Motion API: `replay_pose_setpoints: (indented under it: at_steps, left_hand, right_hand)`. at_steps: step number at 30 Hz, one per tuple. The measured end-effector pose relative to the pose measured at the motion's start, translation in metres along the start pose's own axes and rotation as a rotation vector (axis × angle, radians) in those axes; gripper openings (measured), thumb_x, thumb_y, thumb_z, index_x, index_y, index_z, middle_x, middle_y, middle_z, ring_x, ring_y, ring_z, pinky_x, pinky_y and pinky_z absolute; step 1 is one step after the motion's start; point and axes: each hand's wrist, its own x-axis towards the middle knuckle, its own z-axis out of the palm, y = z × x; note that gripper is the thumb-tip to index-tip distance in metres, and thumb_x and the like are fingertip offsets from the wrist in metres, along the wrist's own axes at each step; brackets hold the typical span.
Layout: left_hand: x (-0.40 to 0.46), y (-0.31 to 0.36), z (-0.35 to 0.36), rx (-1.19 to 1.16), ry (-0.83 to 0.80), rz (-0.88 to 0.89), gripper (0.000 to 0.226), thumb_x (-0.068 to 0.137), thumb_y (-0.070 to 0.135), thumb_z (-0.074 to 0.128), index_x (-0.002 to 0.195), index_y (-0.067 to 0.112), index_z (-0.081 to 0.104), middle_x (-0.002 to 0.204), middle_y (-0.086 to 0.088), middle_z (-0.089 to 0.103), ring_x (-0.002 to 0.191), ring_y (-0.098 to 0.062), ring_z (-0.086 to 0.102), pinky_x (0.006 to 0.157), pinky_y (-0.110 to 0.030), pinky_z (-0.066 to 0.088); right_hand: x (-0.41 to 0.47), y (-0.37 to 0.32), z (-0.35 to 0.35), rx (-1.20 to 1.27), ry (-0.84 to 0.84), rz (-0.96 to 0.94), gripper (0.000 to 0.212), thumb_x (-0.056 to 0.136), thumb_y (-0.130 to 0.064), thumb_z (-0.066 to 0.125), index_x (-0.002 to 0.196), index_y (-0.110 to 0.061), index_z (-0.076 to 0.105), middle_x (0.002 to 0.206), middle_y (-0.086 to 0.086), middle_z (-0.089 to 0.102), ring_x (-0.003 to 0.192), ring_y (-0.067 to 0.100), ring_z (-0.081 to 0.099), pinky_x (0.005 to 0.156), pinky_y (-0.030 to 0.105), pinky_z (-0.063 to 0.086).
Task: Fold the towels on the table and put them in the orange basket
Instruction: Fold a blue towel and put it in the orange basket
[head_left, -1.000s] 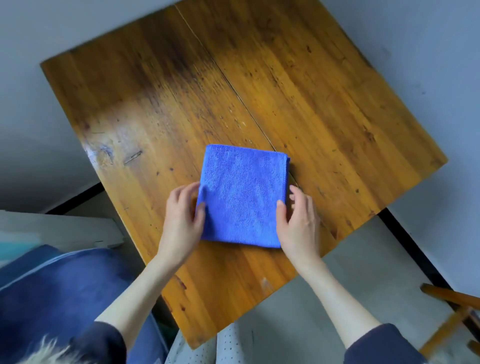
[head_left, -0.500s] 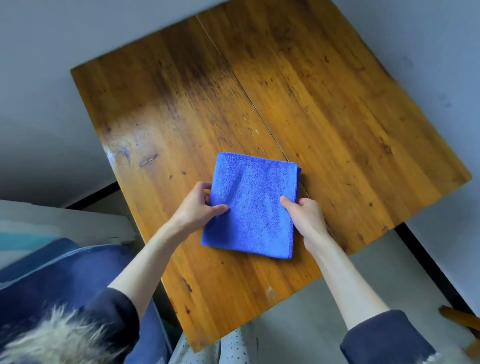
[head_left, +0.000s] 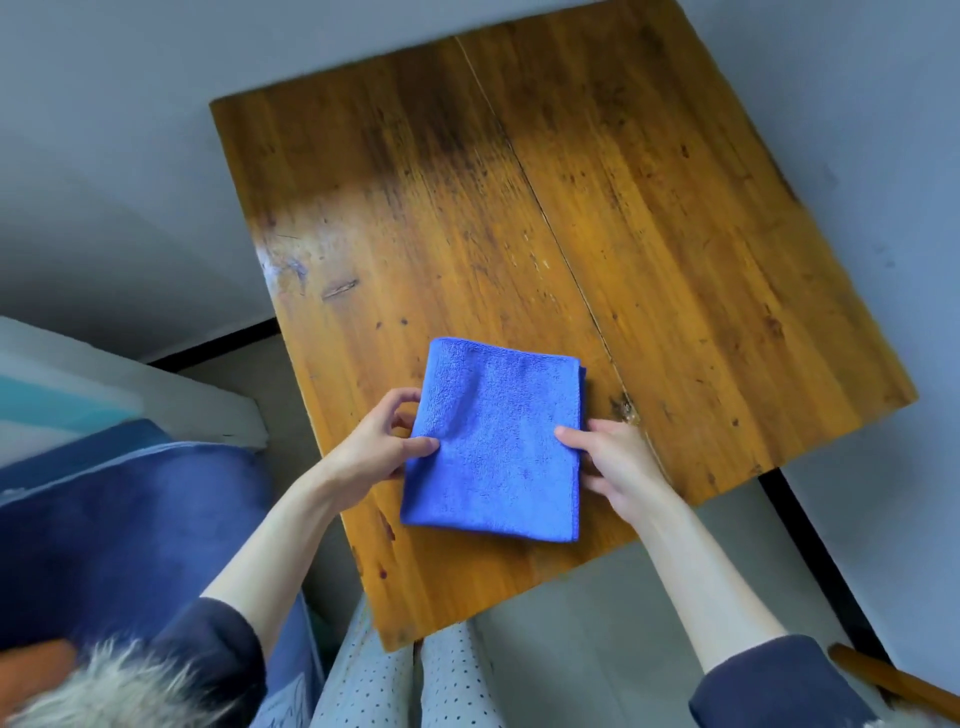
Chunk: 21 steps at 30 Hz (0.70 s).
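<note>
The wooden bench (head_left: 649, 218) carries my folded blue towel (head_left: 493, 441) near its front edge. My left hand (head_left: 374, 447) pinches the towel's left edge, thumb on top; my right hand (head_left: 618, 467) grips its right edge the same way.

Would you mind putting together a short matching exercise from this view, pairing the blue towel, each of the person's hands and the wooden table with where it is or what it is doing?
Column 1
1. blue towel
2. left hand
3. right hand
4. wooden table

Column 2
A. pinches the towel's left edge
B. carries the towel near its front edge
C. lies folded into a rectangle
D. grips the towel's right edge, thumb on top

Pairs: 1-C, 2-A, 3-D, 4-B
</note>
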Motion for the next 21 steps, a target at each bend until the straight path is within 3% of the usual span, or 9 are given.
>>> replay_pose_setpoints:
  at_steps: [3, 5, 9, 13, 17, 21]
  left_hand:
    - [-0.02, -0.005, -0.012, -0.052, 0.009, 0.0, 0.039, 0.086, 0.002, 0.06, 0.106, 0.034, 0.051, 0.105, -0.006, 0.057, 0.09, -0.017, 0.061, 0.084, -0.043, 0.049]
    - [-0.039, -0.007, -0.024, -0.088, 0.038, 0.017, 0.04, 0.086, 0.001, 0.059, 0.11, 0.031, 0.051, 0.106, -0.007, 0.058, 0.089, -0.018, 0.062, 0.082, -0.043, 0.048]
    - [-0.085, -0.013, -0.054, -0.188, 0.144, 0.082, 0.043, 0.085, -0.002, 0.058, 0.115, 0.026, 0.05, 0.105, -0.012, 0.056, 0.091, -0.022, 0.061, 0.079, -0.042, 0.05]
    - [-0.142, -0.03, -0.094, -0.273, 0.297, 0.139, 0.045, 0.085, -0.002, 0.059, 0.119, 0.026, 0.049, 0.104, -0.012, 0.058, 0.092, -0.02, 0.063, 0.077, -0.038, 0.055]
    - [-0.203, -0.063, -0.136, -0.327, 0.474, 0.188, 0.042, 0.083, 0.003, 0.061, 0.109, 0.035, 0.05, 0.099, -0.005, 0.061, 0.09, -0.016, 0.064, 0.073, -0.035, 0.054]
    - [-0.264, -0.112, -0.169, -0.431, 0.659, 0.212, 0.042, 0.082, 0.001, 0.061, 0.103, 0.036, 0.051, 0.096, -0.003, 0.062, 0.09, -0.018, 0.062, 0.079, -0.04, 0.051]
  right_hand:
    - [-0.015, -0.009, 0.009, -0.033, -0.078, 0.022, 0.017, 0.085, -0.004, 0.062, 0.102, -0.005, 0.064, 0.105, 0.008, 0.068, 0.095, 0.02, 0.063, 0.086, 0.041, 0.05]
    - [-0.027, -0.018, 0.02, -0.081, -0.125, -0.027, 0.02, 0.085, -0.005, 0.062, 0.105, -0.008, 0.063, 0.104, 0.006, 0.069, 0.093, 0.019, 0.065, 0.074, 0.035, 0.051]
    - [-0.055, -0.038, 0.055, -0.175, -0.236, -0.13, 0.035, 0.083, -0.004, 0.063, 0.116, -0.013, 0.056, 0.106, 0.005, 0.068, 0.091, 0.016, 0.066, 0.068, 0.03, 0.05]
    - [-0.09, -0.053, 0.113, -0.29, -0.37, -0.198, 0.04, 0.082, -0.001, 0.062, 0.119, -0.015, 0.054, 0.111, 0.005, 0.066, 0.088, 0.014, 0.064, 0.067, 0.031, 0.049]
    - [-0.131, -0.054, 0.186, -0.417, -0.503, -0.268, 0.033, 0.082, -0.001, 0.062, 0.111, -0.017, 0.058, 0.11, 0.002, 0.065, 0.089, 0.014, 0.063, 0.075, 0.034, 0.05]
    - [-0.177, -0.033, 0.264, -0.513, -0.602, -0.303, 0.028, 0.083, 0.001, 0.061, 0.103, -0.018, 0.06, 0.093, 0.001, 0.066, 0.077, 0.01, 0.063, 0.065, 0.027, 0.05]
